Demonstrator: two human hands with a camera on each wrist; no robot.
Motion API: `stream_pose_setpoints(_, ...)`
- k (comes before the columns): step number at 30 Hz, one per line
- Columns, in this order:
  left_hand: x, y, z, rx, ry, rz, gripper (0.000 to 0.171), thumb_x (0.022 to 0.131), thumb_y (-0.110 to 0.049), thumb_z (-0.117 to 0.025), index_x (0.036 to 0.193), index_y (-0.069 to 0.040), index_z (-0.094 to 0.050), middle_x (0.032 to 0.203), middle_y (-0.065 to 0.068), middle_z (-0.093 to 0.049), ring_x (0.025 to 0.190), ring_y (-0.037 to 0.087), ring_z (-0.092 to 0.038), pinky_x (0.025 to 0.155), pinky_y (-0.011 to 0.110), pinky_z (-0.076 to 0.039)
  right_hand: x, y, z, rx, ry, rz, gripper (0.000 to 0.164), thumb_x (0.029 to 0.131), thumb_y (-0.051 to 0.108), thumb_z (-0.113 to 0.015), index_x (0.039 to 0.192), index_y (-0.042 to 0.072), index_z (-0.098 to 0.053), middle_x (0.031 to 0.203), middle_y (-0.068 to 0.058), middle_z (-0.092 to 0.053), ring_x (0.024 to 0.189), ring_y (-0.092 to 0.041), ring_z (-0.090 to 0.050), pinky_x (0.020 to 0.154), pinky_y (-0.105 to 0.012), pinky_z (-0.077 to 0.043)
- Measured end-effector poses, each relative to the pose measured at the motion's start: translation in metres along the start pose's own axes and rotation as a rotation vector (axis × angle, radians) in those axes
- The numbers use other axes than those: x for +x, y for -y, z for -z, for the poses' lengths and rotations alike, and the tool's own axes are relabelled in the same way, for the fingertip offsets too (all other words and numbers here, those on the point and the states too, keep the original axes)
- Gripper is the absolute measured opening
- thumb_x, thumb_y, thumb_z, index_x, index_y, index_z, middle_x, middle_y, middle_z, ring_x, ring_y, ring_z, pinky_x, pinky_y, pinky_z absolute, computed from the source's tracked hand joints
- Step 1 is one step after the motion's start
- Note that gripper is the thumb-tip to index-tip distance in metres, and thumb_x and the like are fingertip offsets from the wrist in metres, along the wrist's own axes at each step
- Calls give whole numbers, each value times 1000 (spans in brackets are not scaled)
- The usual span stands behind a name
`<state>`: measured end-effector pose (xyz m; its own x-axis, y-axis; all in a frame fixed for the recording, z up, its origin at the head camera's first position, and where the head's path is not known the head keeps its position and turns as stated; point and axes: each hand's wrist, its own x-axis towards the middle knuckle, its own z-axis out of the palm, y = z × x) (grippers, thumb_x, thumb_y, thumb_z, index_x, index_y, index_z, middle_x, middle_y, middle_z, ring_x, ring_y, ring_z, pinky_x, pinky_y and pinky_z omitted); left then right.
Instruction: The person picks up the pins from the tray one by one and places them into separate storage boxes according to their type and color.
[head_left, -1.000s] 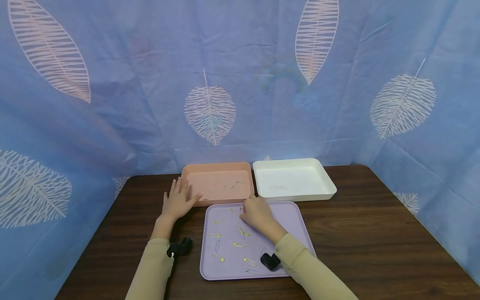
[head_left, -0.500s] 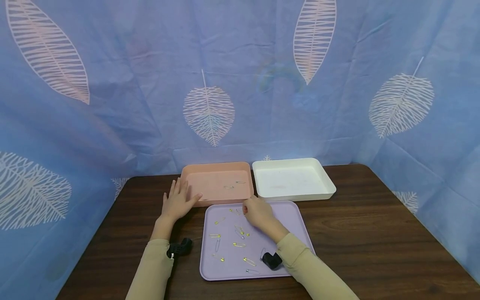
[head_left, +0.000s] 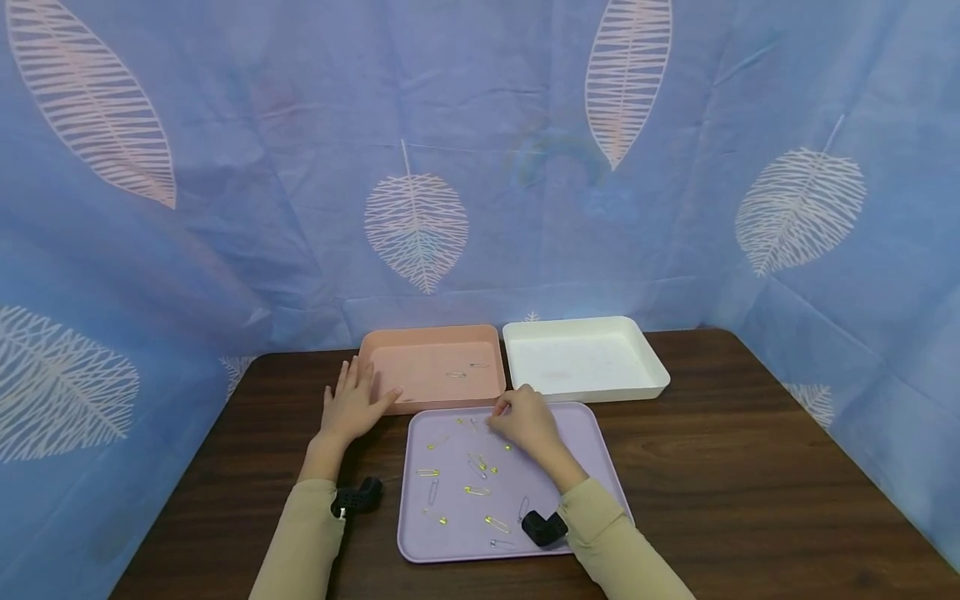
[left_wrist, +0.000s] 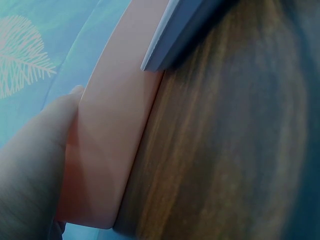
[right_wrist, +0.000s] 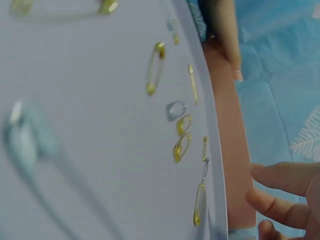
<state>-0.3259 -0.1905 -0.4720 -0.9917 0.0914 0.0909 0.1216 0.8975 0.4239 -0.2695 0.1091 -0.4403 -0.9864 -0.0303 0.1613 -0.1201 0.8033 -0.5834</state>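
My left hand [head_left: 351, 404] rests with spread fingers on the left end of a peach tray [head_left: 431, 407]; in the left wrist view the thumb [left_wrist: 37, 150] lies against its wall [left_wrist: 107, 135]. Over the far part of a lilac tray [head_left: 592, 454] is my right hand [head_left: 531, 425], palm down. Seen from the right wrist, its thumb and fingers [right_wrist: 282, 177] are loosely bent and apart, with nothing visible between them. Gold safety pins [head_left: 476, 491] and silver safety pins [head_left: 522, 507] lie scattered on the lilac tray. One gold safety pin [right_wrist: 197, 218] lies near its rim.
Two silver safety pins [head_left: 456, 375] lie in the peach tray. Beside it stands a white tray [head_left: 585, 395]. All sit on a dark wooden table [head_left: 735, 467] backed by a blue leaf-print cloth [head_left: 525, 208]. Black wrist cameras [head_left: 543, 528] are strapped to both wrists.
My right hand's curled fingers have loosened, and the hand has shifted slightly right. A gold safety pin now shows beside it on the lilac tray. My left hand has stayed in place.
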Motion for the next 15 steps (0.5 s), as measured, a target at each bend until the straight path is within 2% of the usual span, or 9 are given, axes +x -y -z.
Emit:
stream_pose_setpoints(7,-1,0,0,-26,-10,-9,95,90,-68,-47,156,-7,-17,164,20,0,151,40,3,111,73,-4,-4,8,2,99,-102,-73,16,72,24,-83,68,14,-71,91,-12,-60,81,-24,-51,64,-30,-34)
stream_pose_setpoints(11,-2,-1,0,-29,-6,-9,95,90,-68,-47,157,-8,-16,164,20,0,152,39,4,111,74,-3,-7,11,-4,85,-124,-125,16,72,27,-83,69,16,-71,95,-13,-59,87,-28,-51,65,-33,-35)
stream_pose_setpoints(15,-2,-2,2,-18,8,-5,95,90,-69,-46,157,-9,-15,164,19,3,152,39,6,112,73,-3,-9,11,-11,54,-115,-174,17,72,29,-83,69,18,-71,97,-12,-58,94,-30,-49,73,-40,-39)
